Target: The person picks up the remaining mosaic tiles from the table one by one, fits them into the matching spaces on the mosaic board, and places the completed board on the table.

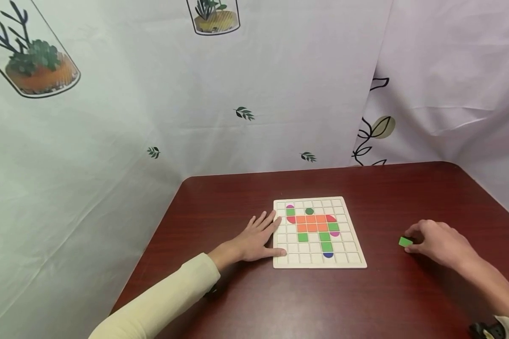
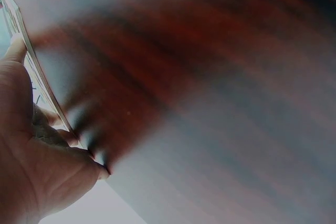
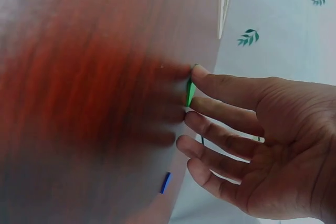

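Note:
A white square grid board (image 1: 293, 258) lies on the table with coloured pieces forming a figure. Orange squares (image 1: 311, 223) make up its middle, with several green squares (image 1: 325, 237) around and below them. My left hand (image 1: 254, 239) rests at the board's left side, fingers spread and straight, thumb lying over the lower left edge. In the left wrist view its fingertips meet the board's rim (image 2: 39, 72). To the right of the board, my right hand (image 1: 443, 242) pinches a green square tile (image 1: 405, 242) between thumb and forefinger, close over the table. Its other fingers are loosely bent.
Dark red-brown wood forms the table top (image 1: 246, 292). A small blue piece (image 3: 166, 183) lies on it beyond the right hand's fingers in the right wrist view. White cloth (image 1: 280, 94) printed with plants hangs behind the table and along its left side.

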Tool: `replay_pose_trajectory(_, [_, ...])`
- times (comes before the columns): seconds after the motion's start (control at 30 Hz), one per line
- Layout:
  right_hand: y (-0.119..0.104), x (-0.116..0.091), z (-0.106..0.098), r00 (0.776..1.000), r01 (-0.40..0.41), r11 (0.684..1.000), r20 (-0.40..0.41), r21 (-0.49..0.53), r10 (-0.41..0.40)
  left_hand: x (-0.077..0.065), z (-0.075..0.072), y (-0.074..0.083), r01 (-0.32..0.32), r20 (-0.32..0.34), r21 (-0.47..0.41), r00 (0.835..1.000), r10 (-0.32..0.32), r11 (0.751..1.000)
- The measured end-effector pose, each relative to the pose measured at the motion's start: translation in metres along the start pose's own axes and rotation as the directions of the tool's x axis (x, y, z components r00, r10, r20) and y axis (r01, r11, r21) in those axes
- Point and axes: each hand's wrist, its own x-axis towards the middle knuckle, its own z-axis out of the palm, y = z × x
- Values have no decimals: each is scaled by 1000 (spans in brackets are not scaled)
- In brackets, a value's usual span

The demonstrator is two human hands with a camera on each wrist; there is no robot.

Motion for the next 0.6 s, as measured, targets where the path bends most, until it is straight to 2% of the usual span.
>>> replay_pose_trajectory(0.17, [-1,-2,1,1000,-4,1000,-20,-8,4,1,1,-1,3,-1,-2,1000,-3,1000])
replay_pose_trajectory(0.6, [-4,-2,4,1000,-1,1000,-11,-11,1,1,0,0,3,6,8,1000,-3,1000])
